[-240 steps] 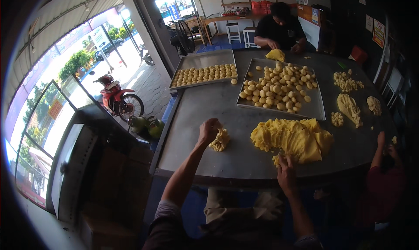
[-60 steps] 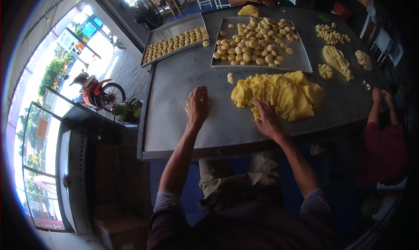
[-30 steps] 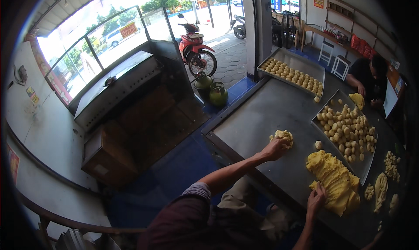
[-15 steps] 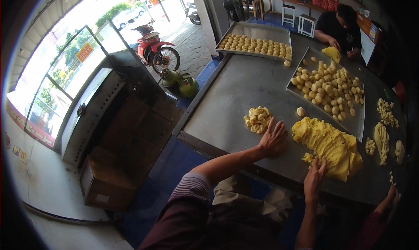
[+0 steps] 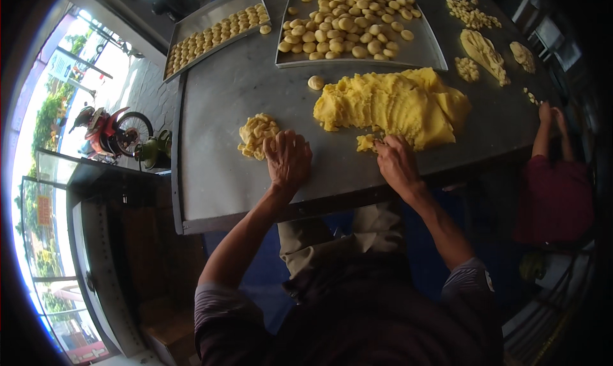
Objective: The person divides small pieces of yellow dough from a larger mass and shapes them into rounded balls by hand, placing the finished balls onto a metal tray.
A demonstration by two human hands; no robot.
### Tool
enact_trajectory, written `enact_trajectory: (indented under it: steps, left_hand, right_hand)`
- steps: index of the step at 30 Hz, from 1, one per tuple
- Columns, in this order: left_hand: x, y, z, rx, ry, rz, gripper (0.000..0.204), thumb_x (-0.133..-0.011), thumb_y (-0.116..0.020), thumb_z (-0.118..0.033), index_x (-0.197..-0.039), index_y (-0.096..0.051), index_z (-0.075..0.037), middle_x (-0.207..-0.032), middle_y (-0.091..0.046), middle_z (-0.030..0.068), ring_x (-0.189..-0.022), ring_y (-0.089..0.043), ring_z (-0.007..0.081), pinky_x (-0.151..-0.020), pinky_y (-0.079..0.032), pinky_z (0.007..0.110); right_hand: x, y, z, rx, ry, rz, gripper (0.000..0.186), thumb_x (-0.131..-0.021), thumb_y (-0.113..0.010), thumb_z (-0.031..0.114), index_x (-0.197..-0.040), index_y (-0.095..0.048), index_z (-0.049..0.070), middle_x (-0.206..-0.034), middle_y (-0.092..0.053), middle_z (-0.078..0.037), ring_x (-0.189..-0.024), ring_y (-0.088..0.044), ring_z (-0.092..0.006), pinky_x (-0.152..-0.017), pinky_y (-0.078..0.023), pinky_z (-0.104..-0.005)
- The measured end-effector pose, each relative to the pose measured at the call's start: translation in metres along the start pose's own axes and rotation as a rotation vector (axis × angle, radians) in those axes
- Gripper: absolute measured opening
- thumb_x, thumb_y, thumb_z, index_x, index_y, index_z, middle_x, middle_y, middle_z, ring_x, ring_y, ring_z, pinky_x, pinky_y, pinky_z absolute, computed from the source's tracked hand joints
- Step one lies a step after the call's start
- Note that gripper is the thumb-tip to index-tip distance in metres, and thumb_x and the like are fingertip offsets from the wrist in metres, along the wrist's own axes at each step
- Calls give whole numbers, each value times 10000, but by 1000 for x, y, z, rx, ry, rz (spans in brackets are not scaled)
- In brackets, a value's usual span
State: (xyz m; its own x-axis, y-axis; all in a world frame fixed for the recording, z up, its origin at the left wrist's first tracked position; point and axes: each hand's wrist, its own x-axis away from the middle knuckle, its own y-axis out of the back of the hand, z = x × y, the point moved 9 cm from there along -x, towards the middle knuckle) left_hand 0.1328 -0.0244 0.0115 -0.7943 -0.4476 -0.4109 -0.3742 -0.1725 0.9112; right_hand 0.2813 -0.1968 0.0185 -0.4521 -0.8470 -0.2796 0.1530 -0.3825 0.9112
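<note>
My left hand [image 5: 289, 160] rests palm down on the metal table, fingers stretched forward and slightly bent. Its fingertips meet the near right edge of a small heap of pale dough pieces [image 5: 257, 131]. To the right lies a big, soft mass of yellow dough or filling [image 5: 396, 104] with a ridged surface. At its near edge my right hand [image 5: 397, 165] has its fingers curled in on a small yellow lump [image 5: 366, 142]; the fingertips are partly hidden. One round dough ball [image 5: 316, 82] sits alone just left of the big mass.
Farther back are a tray of piled dough balls [image 5: 357, 62] and a tray of balls in rows [image 5: 217, 30]. Pale dough strips [image 5: 484, 54] and small pieces [image 5: 472, 13] lie at the right. A co-worker's hands [image 5: 552, 115] are at the table's right edge.
The view has swung to the right and down, so the table looks straighter and the person across it is out of sight. My hands stay by the same dough, left fingers less spread.
</note>
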Motion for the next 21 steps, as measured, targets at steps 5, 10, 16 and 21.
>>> enact_trajectory:
  steps: [5, 10, 16, 21]
  left_hand:
    - [17, 19, -4, -48, 169, -57, 289, -907, -614, -299, -1047, -592, -47, -1101, -517, 124, -1116, -468, 287, -966, -309, 496]
    - [62, 26, -8, 53, 281, 222, 267, -951, -588, -265, -1108, -589, -49, -1159, -535, 131, -1114, -480, 291, -925, -323, 504]
    - [70, 23, 21, 600, 521, -5, 262, -949, -610, -152, -1172, -613, -15, -1029, -675, 177, -966, -613, 327, -863, -456, 459]
    - [65, 8, 5, 1069, 709, 14, 308, -968, -648, -224, -1116, -662, 46, -874, -732, 141, -818, -704, 221, -782, -559, 333]
  right_hand:
    - [-4, 20, -11, -38, -84, 86, 408, -821, -648, -33, -1226, -607, -64, -1220, -549, -225, -1083, -577, -351, -895, -525, -402]
    - [49, 7, 26, 260, 29, -33, 516, -858, -594, -37, -1353, -470, -111, -1364, -483, -253, -1266, -515, -382, -989, -503, -382]
    - [21, 23, -11, -269, -126, -89, 332, -837, -565, -73, -1147, -678, -37, -1136, -661, -149, -1168, -559, -366, -955, -499, -418]
    - [-13, 10, -4, -87, 7, -11, 332, -837, -576, -65, -1148, -683, -24, -1073, -668, -138, -1090, -580, -347, -915, -505, -418]
